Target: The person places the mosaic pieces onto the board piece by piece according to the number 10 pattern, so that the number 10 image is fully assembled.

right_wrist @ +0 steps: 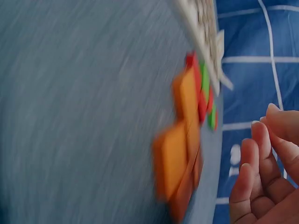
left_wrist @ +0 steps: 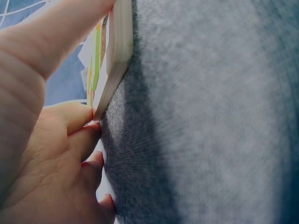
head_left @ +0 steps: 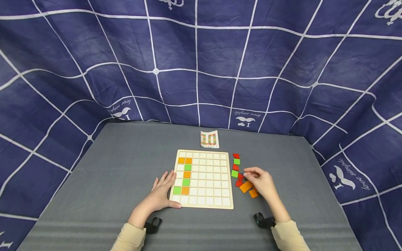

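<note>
A pale wooden grid board lies on the table, with several orange squares and green squares set in its two leftmost columns. Against its left edge rests my left hand, fingers spread and fairly straight, thumb at the near left corner. My right hand hovers over a loose cluster of tiles right of the board, its fingers loosely bent. No tile shows between its fingertips in the right wrist view. The cluster has orange tiles, red pieces and green squares; the hand hides part of it.
A small patterned card lies just beyond the board's far edge. The grey table is bordered by a blue cloth with white lines at the back and sides. Black wrist straps are on both arms.
</note>
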### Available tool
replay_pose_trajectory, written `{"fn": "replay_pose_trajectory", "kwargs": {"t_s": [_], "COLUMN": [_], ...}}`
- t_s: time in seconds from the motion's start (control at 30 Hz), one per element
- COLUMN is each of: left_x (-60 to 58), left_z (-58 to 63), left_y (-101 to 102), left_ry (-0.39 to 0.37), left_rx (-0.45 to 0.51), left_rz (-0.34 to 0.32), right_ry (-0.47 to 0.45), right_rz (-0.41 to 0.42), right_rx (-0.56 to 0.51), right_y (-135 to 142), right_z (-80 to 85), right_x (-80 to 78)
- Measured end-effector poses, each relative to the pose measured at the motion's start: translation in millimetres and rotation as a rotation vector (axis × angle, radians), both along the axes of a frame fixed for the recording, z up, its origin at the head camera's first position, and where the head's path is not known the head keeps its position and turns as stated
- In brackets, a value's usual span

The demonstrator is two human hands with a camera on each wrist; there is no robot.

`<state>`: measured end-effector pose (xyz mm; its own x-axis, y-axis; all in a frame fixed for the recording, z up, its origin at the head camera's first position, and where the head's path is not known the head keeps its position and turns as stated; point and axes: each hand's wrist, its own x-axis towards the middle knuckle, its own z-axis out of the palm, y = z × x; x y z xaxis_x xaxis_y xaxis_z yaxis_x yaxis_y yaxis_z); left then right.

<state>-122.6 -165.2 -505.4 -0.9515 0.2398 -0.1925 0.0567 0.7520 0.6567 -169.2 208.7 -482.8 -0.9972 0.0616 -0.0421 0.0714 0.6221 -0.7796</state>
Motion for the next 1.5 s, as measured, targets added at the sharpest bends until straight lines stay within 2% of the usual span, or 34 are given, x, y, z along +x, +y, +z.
{"fn": "replay_pose_trajectory", "kwargs": {"t_s": [0.37,0.6,0.77,1.17,1.37,1.5], "left_x": [1.0,1.3,1.4,1.7,1.0,0.9], "left_z": [1.0,1.4,1.9,2.3,1.9,1.1], "left_y": [0.4,0.2,0.0,0.0,0.1,-0.2], "left_ry": [0.004,0.009,0.010,-0.002,0.005,0.006], "left_rx": [0.006,0.016,0.021,0.016,0.010,0.008], "left_rz": [0.008,0.002,0.000,-0.003,0.001,0.004], "right_ry": [-0.041,-0.142,-0.162,-0.182,-0.134,-0.110], "right_rz": [-0.084,-0.028,-0.038,-0.052,-0.059,-0.045], "right_rx": [0.090,0.200,0.258,0.212,0.148,0.052], "right_y": [59.7,73.1,75.6,76.9,71.2,54.4], "right_z": [-0.9,-9.8,-12.0,-11.0,-5.3,2.6], "right_x": [9.7,16.3,16.8,19.9,18.9,14.7]}}
